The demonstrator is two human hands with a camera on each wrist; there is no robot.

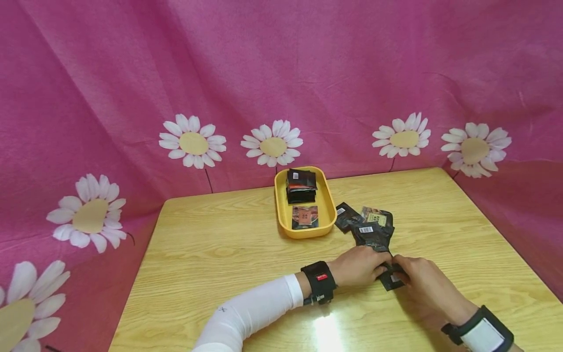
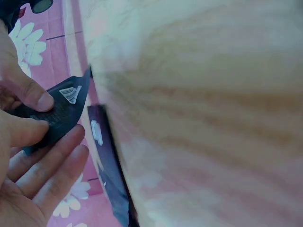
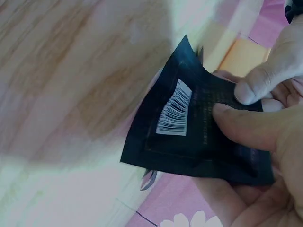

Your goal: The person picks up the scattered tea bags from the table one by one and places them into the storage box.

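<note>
My left grip (image 1: 358, 266) and right grip (image 1: 427, 283) both pinch one black packet (image 3: 199, 137) over the bench (image 1: 220, 274), near the loose packets (image 1: 371, 237). This looks like straightening it; I judge the next move calls for a light, even hold.

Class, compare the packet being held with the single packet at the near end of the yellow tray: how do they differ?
Face: the held packet shows a black side with a white barcode; the tray packet shows a patterned side with an orange-toned label.
Pose: the held packet is pinched, one edge curving; the tray packet lies loose in the tray.
Shared: both are thin, four-sided packets.
</note>
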